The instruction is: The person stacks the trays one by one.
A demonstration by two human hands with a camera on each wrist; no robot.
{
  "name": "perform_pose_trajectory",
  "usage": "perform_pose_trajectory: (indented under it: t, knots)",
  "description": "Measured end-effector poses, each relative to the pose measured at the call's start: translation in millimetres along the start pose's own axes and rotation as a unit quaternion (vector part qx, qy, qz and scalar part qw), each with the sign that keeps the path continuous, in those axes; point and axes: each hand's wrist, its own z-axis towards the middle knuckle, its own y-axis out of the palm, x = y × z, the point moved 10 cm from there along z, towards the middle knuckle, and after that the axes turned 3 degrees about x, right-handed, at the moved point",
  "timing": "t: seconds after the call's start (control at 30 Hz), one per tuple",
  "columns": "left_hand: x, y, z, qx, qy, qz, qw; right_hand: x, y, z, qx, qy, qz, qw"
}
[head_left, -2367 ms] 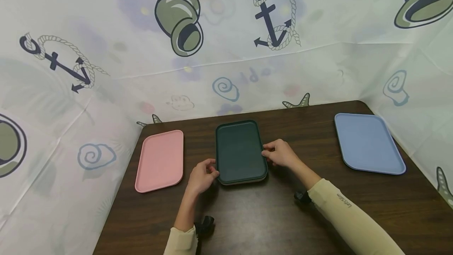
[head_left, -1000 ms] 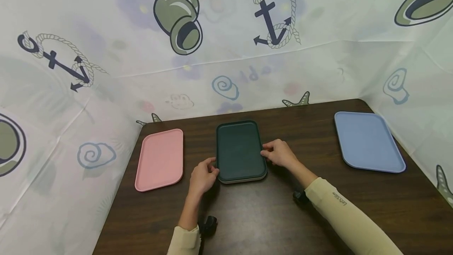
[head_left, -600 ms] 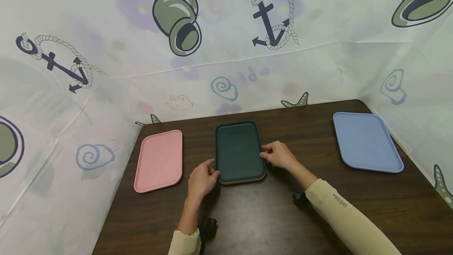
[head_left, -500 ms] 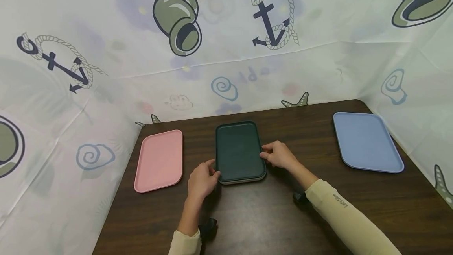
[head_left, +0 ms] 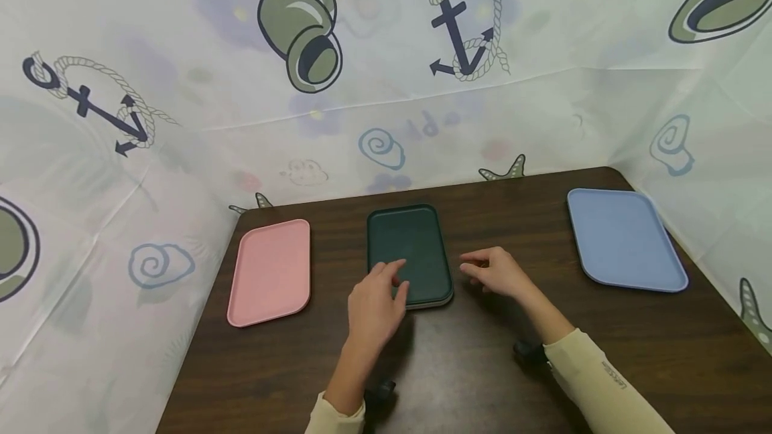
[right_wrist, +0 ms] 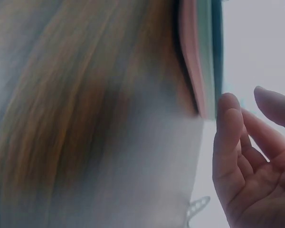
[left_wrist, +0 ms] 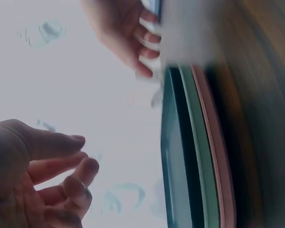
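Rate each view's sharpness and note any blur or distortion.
Head view: evenly lit and sharp, with wide-angle bending at the edges; the dark green tray and both hands are crisp. Left wrist view: motion-smeared, the tray stack streaked, the left hand soft. Right wrist view: the table is a hazy blur; the right hand is clearer.

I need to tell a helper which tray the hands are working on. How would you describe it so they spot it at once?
On the brown table, three spots hold trays in a row. Take the middle one, the dark green tray, between the pink tray and the blue tray. It alone tops a stack, near both hands.
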Motion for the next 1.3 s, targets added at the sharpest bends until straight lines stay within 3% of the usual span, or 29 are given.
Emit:
perform_pose_trajectory:
  t: [0.13,0.23,0.43,0.57,0.63,0.73,0.87,1.0,1.13,1.23,1.3]
  knots:
    - [39.1,20.8,-2.1,-0.031,0.058,-0.028,0.9975,10,-29,-17,0.028,0.008,0.005,1.000]
    - [66.5,47.6,-9.9,-0.071,0.095,-0.039,0.9922,20,-57,-31,0.066,0.017,0.005,0.998]
    - [112.7,104.4,-30.3,-0.168,0.160,-0.044,0.9717,57,-117,-66,0.145,0.053,0.009,0.988]
    - [130.5,121.7,-24.6,-0.191,0.192,-0.029,0.9624,87,-161,-94,0.200,0.090,0.003,0.976]
    - [136.2,127.5,-15.3,-0.199,0.199,-0.020,0.9593,104,-184,-110,0.230,0.118,-0.029,0.965]
    - [141.0,141.0,1.3,-0.246,0.173,-0.041,0.9528,129,-213,-135,0.256,0.177,-0.083,0.947]
    - [148.0,169.3,16.9,-0.327,0.108,-0.074,0.9360,156,-237,-159,0.258,0.239,-0.126,0.928]
    - [168.7,199.8,31.0,-0.378,0.081,-0.073,0.9191,171,-250,-166,0.272,0.278,-0.144,0.910]
    - [192.4,226.2,42.5,-0.409,0.053,-0.088,0.9066,180,-257,-169,0.290,0.316,-0.153,0.890]
    - [204.8,240.2,45.1,-0.419,0.021,-0.109,0.9012,181,-259,-170,0.292,0.320,-0.152,0.889]
    - [210.2,248.0,44.3,-0.424,0.001,-0.127,0.8970,182,-260,-170,0.287,0.313,-0.148,0.893]
